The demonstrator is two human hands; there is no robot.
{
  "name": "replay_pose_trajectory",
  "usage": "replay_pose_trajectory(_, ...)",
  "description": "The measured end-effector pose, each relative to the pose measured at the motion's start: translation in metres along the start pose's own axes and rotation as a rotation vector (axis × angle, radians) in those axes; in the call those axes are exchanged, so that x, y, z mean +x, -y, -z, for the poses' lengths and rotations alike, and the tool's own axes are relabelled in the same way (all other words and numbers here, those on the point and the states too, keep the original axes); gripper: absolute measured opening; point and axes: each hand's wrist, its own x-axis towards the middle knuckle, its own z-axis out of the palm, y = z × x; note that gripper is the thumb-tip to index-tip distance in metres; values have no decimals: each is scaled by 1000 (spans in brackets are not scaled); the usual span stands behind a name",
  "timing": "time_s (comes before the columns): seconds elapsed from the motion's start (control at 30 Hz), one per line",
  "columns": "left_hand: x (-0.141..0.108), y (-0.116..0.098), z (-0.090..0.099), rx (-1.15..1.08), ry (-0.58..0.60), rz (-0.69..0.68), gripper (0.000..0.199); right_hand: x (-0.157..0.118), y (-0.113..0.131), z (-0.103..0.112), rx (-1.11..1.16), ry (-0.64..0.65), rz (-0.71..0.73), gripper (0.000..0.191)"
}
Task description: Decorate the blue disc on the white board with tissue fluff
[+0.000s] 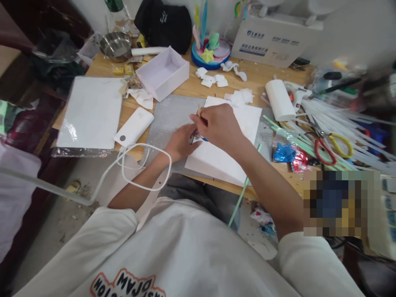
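Observation:
My right hand (218, 123) is closed around a thin wooden stick (199, 109) whose upper end sticks out above the fingers. Just left of it and almost touching, my left hand (182, 142) has its fingers bent round something small, mostly hidden. A bit of blue shows between the two hands, too small to name. Both are over a white sheet of paper (230, 167), which lies on a grey mat (167, 115). A pale green strip (239, 200) crosses the paper's lower right edge and hangs past the table front.
At left are a white power bank (134, 127) with a looped cable and a packet of white sheets (91, 111). A lilac box (163, 76) and blue round stand (210, 57) sit behind. Right are a white roll (280, 100), scissors (324, 150) and many strips.

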Motion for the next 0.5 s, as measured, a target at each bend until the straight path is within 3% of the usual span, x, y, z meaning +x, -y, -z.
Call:
replay_pose_trajectory(0.17,6,-10,-7,74,-41,58,13,16,6,-1,29,50,6,52)
replay_pose_trajectory(0.27,6,-13,-8,71,-56,54,9,6,13,13,84,-50,-34,53)
replay_pose_trajectory(0.37,2,-11,-5,21,-38,16,21,-12,1,33,196,-403,-151,54)
replay_pose_trajectory(0.5,9,-12,9,-12,-35,-5,29,-34,-57,52,416,-920,-409,60)
